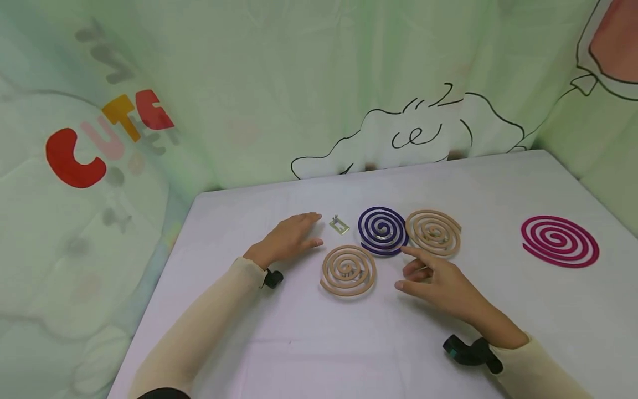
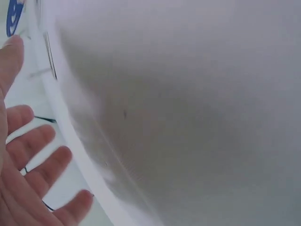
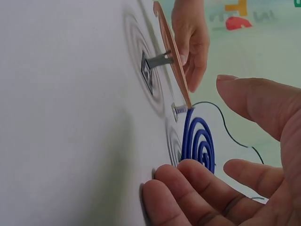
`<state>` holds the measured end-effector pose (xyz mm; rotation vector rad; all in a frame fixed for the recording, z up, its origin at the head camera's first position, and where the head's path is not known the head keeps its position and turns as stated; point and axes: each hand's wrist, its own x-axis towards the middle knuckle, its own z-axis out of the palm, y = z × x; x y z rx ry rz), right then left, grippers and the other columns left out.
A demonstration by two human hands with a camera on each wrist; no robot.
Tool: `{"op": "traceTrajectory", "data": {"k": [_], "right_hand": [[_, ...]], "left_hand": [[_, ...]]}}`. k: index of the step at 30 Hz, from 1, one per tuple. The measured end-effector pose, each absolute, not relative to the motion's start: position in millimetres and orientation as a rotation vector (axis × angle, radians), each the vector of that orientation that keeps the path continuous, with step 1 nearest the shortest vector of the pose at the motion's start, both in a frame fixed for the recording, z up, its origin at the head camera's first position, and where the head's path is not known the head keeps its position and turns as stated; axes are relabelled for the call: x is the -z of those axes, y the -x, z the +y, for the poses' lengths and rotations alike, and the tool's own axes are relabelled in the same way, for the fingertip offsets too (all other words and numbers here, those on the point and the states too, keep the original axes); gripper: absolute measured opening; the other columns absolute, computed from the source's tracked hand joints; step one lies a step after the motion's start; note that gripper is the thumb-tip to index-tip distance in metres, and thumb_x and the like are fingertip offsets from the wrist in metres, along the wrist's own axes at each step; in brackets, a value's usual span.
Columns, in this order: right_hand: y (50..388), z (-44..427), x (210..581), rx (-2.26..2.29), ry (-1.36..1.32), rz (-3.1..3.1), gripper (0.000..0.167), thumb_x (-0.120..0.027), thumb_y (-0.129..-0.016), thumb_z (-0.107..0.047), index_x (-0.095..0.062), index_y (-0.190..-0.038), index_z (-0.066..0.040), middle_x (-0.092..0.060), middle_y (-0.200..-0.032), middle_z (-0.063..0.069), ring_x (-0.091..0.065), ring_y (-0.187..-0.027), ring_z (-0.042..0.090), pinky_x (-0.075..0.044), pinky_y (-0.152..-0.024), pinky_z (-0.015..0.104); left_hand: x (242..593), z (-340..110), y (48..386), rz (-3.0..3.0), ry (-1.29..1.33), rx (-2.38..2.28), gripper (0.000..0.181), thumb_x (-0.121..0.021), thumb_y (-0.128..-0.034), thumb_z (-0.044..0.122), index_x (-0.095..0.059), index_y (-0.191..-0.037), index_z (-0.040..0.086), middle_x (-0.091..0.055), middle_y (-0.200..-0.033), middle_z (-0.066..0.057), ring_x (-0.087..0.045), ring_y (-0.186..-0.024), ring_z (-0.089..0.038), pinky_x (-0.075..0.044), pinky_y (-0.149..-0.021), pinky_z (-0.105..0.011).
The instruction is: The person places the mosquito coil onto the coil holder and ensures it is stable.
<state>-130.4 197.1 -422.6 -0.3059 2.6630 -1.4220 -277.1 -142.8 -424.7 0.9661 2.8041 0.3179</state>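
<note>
My left hand (image 1: 286, 239), fingers extended and holding nothing, is just left of a small metal coil stand (image 1: 341, 226) with an upright prong. To the right of that stand sits a dark blue mosquito coil (image 1: 382, 228), edge to edge with a tan mosquito coil (image 1: 434, 231). Nearer to me, another tan coil (image 1: 347, 269) is raised on a metal stand (image 3: 146, 70), as the right wrist view shows. My right hand (image 1: 441, 284) is loosely bent and grips nothing. Its index fingertip is by the blue coil's lower right edge; contact is unclear.
A magenta mosquito coil (image 1: 558, 240) lies flat at the right of the white-covered table (image 1: 324, 360). Behind the table hangs a pale green printed curtain (image 1: 259, 100). Each wrist wears a small black camera (image 1: 471, 353).
</note>
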Motion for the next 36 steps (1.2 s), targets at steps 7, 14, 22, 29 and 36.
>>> {"op": "traceTrajectory", "data": {"k": [7, 14, 22, 29, 36], "right_hand": [[125, 226, 427, 1.521, 0.287, 2.62, 0.073, -0.083, -0.091, -0.018, -0.047, -0.152, 0.003, -0.069, -0.117, 0.015, -0.072, -0.103, 0.02, -0.056, -0.081, 0.019], [122, 254, 429, 1.595, 0.236, 2.526, 0.069, -0.078, -0.096, -0.019, -0.046, -0.155, -0.003, -0.065, -0.13, 0.024, -0.07, -0.106, 0.004, -0.058, -0.082, 0.021], [121, 287, 435, 1.622, 0.151, 2.472, 0.063, -0.072, -0.1, -0.021, -0.046, -0.154, -0.002, -0.068, -0.13, 0.017, -0.07, -0.104, 0.0, -0.058, -0.082, 0.022], [121, 301, 439, 1.649, 0.084, 2.407, 0.061, -0.07, -0.101, -0.02, -0.044, -0.152, 0.002, -0.073, -0.123, 0.003, -0.072, -0.102, 0.004, -0.059, -0.082, 0.022], [122, 306, 444, 1.686, 0.062, 2.346, 0.061, -0.069, -0.102, -0.018, -0.042, -0.152, 0.006, -0.074, -0.123, 0.006, -0.072, -0.102, 0.005, -0.059, -0.083, 0.023]], "left_hand": [[426, -134, 306, 2.767, -1.004, -0.489, 0.061, -0.072, -0.1002, 0.031, -0.052, -0.153, 0.008, -0.049, -0.159, -0.014, -0.043, -0.149, -0.033, -0.03, -0.124, -0.045], [433, -127, 328, 2.714, -1.02, -0.58, 0.055, -0.076, -0.097, 0.029, -0.061, -0.146, 0.009, -0.051, -0.158, -0.013, -0.041, -0.15, -0.029, -0.027, -0.125, -0.042], [434, -122, 338, 2.601, -0.921, -0.729, 0.044, -0.081, -0.0925, 0.023, -0.072, -0.134, 0.012, -0.043, -0.163, -0.012, -0.026, -0.157, -0.035, -0.017, -0.128, -0.05], [437, -116, 345, 2.558, -0.929, -0.764, 0.041, -0.081, -0.092, 0.023, -0.074, -0.131, 0.014, -0.04, -0.165, -0.01, -0.017, -0.159, -0.038, -0.008, -0.127, -0.058], [439, -110, 347, 2.557, -0.909, -0.77, 0.036, -0.084, -0.0895, 0.022, -0.078, -0.125, 0.016, -0.04, -0.165, -0.008, -0.015, -0.16, -0.035, -0.001, -0.125, -0.064]]}}
